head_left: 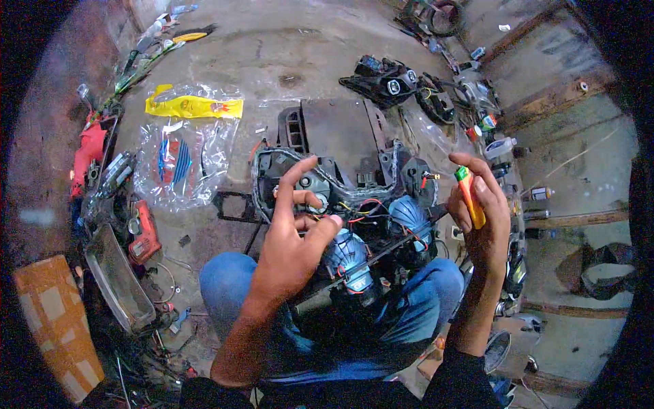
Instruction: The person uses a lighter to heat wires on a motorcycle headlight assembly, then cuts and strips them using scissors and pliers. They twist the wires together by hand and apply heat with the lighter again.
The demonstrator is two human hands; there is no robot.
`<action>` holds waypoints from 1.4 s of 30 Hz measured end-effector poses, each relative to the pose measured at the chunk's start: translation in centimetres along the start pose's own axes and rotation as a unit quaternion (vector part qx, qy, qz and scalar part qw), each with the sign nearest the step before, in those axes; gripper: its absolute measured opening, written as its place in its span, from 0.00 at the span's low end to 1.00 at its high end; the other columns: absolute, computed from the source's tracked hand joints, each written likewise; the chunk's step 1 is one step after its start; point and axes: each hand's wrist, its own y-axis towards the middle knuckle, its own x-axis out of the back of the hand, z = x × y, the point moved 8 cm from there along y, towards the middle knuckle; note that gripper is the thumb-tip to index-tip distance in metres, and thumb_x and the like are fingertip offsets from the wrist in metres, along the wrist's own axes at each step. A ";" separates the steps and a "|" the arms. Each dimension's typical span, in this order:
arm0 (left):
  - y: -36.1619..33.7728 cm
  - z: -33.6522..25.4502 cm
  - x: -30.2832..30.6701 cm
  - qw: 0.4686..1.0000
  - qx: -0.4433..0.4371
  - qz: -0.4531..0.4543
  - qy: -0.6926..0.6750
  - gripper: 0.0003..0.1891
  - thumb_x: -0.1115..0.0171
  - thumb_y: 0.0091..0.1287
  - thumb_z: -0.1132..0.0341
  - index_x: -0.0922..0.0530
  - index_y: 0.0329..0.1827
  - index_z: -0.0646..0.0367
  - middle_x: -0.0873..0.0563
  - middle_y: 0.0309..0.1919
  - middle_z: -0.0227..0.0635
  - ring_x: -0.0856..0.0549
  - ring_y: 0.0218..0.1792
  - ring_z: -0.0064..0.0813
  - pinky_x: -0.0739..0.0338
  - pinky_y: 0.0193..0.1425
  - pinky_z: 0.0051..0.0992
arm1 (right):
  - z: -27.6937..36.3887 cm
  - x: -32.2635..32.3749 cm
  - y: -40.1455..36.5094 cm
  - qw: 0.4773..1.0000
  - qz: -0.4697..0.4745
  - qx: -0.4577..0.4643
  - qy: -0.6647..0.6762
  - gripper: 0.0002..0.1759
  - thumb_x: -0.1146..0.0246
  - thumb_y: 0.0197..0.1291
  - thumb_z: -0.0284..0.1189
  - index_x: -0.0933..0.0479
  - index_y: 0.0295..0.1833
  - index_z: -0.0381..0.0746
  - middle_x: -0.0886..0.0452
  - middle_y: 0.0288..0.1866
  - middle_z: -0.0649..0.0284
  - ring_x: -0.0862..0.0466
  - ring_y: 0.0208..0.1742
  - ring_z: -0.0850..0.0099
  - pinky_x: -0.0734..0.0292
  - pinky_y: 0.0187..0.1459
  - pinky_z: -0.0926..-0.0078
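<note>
My left hand (289,249) is raised over the left part of a black headlight housing (392,178), its fingers bent and apart with nothing seen in them. A grey, uneven strip runs along the housing's rim. Two blue ribbed lamp units (410,217) with black bases and thin coloured wires lie between the housing and my lap. My right hand (489,211) is closed around a small orange-yellow tube-like item (471,201) with a green end. It is held up to the right of the housing, apart from it; its exact kind cannot be made out.
Clear plastic bags (153,174) and a yellow packet (194,107) lie on the left floor. Nearby are a red power tool (144,232), a metal tray (112,279) and a taped cardboard piece (58,320). Another headlight (381,82) lies ahead. Bottles and parts line the right wall.
</note>
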 end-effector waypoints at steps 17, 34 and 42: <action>0.4 1.6 0.3 0.985 -0.036 0.053 0.161 0.18 0.32 0.78 0.75 0.22 0.68 0.60 0.16 0.57 0.33 0.14 0.57 0.25 0.19 0.63 0.26 | 2.8 -10.6 -1.0 0.881 0.242 0.123 -0.388 0.14 0.22 0.67 0.33 0.12 0.55 0.41 0.07 0.45 0.55 0.06 0.40 0.56 0.13 0.43 0.61; 0.3 0.7 -0.4 0.996 -0.021 0.066 0.061 0.34 0.30 0.73 0.80 0.30 0.80 0.55 0.13 0.56 0.31 0.25 0.36 0.11 0.25 0.45 0.17 | 4.4 -8.9 -0.2 0.918 0.167 0.110 -0.343 0.39 0.20 0.62 0.24 0.20 0.81 0.43 0.09 0.38 0.67 0.21 0.38 0.83 0.26 0.41 0.79; 0.3 0.0 -0.4 0.991 -0.057 0.066 0.106 0.32 0.28 0.71 0.79 0.26 0.78 0.56 0.13 0.55 0.30 0.26 0.33 0.10 0.28 0.41 0.15 | 6.0 0.1 -2.4 0.966 -0.085 0.115 -0.215 0.07 0.21 0.69 0.25 0.12 0.47 0.36 0.16 0.34 0.75 0.28 0.33 0.85 0.35 0.37 0.82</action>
